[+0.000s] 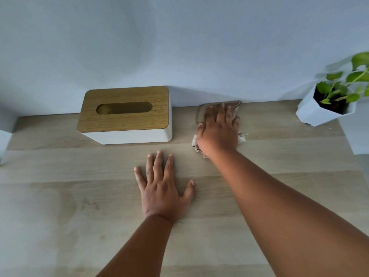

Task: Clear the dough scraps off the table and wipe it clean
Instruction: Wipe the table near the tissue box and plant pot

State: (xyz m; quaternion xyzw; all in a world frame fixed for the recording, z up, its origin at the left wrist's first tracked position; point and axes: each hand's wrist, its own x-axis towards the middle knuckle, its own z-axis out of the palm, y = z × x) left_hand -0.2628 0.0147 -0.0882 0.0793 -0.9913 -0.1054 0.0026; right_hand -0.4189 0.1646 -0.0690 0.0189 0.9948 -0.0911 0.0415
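Your cloth (pixel 201 148) is at the far edge of the table (pixel 60 196), up against the wall, just right of the tissue box (pixel 125 116), and most of it is hidden under your right hand (pixel 218 130). It looks thin, soft and light, so it'll probably bunch up and slide rather than hold any shape; best bet is a flat palm on the middle of it, so the edges don't fold under. That's pretty much what you've got: right arm stretched well forward, fingers straight and spread, pressing the cloth down rather than gripping it. Your left hand (pixel 161 188) is flat on the table nearer to you, fingers splayed, holding nothing, looks like it's just bracing you for the reach. There's a small pale bit by the cloth's right side (pixel 242 136), could be a scrap or a frayed corner, can't tell. Plant pot (pixel 319 114) sits well off to the right.
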